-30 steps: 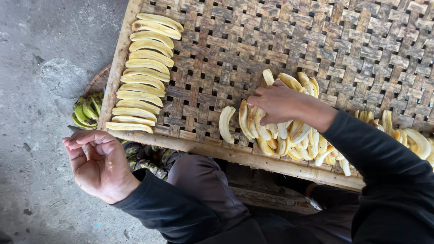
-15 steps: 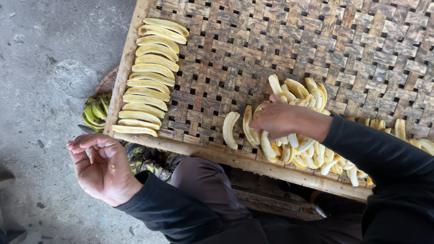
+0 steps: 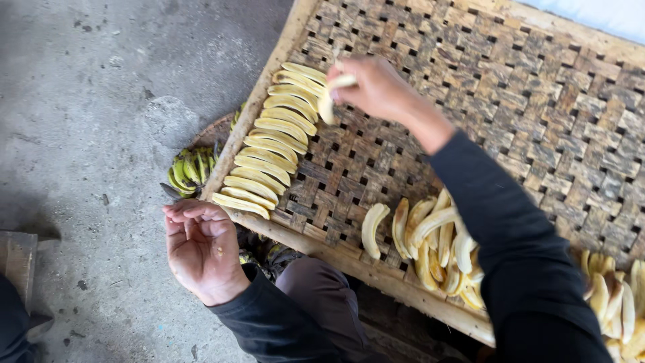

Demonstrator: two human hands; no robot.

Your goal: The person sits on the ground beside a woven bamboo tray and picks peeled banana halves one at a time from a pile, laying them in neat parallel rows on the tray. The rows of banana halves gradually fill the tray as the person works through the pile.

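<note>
Down on the far left is the grey concrete floor [image 3: 87,87]. A bunch of small green bananas [image 3: 190,169] lies on it, just beside the edge of the big woven bamboo tray with a wooden frame [image 3: 537,114].

Next comes the left hand [image 3: 201,245]. It is held palm up over the floor, near the tray's low corner. Its grip is loose and half curled, and nothing is in it.

Inside the tray, by its left side, is a neat row of pale yellow peeled banana slices [image 3: 269,151]. They lie side by side, each one touching the next, from the low corner up toward the top.

At the top end of that row is the right hand [image 3: 376,87]. Its grip is pinched tight on one long pale banana slice [image 3: 329,97], which hangs down just beside the last slices in the row.

Further right, near the tray's low edge, is a loose heap of yellow banana slices [image 3: 437,238], all mixed up and lying over each other. The dark sleeve [image 3: 517,249] of the right arm crosses over part of the heap. More slices [image 3: 615,302] sit at the far right corner.
</note>
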